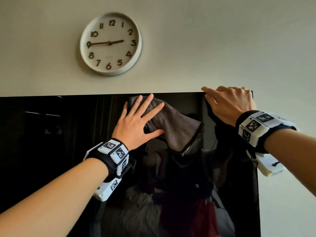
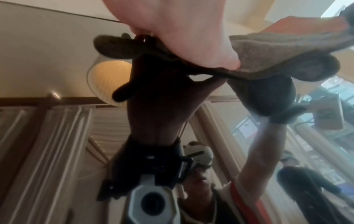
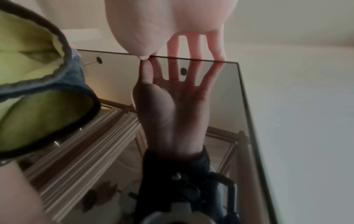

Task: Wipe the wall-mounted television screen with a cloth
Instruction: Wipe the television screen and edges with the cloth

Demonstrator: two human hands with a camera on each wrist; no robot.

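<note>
We are mid-wipe — our left hand (image 1: pixel 135 122) presses the cloth (image 1: pixel 172 124) flat-fingered against the television screen (image 1: pixel 51 151) near its top edge. Our right hand (image 1: pixel 229 103) hooks its fingers over the top corner, steadying. Next, we judge, comes a firm sweep sideways across unwiped glass.

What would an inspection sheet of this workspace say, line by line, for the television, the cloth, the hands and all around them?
Surface: dark television screen on the wall, glossy, reflecting the room.
Job's things: grey-brown cloth flat against the screen near its top edge, lower part hanging loose.
Clutter: nothing seen.
Hands: left hand presses the cloth with spread, straight fingers; right hand rests on the screen's top right corner, fingers over the edge.
Cables: nothing seen.
Surroundings: round white clock on the pale wall above the screen.
</note>
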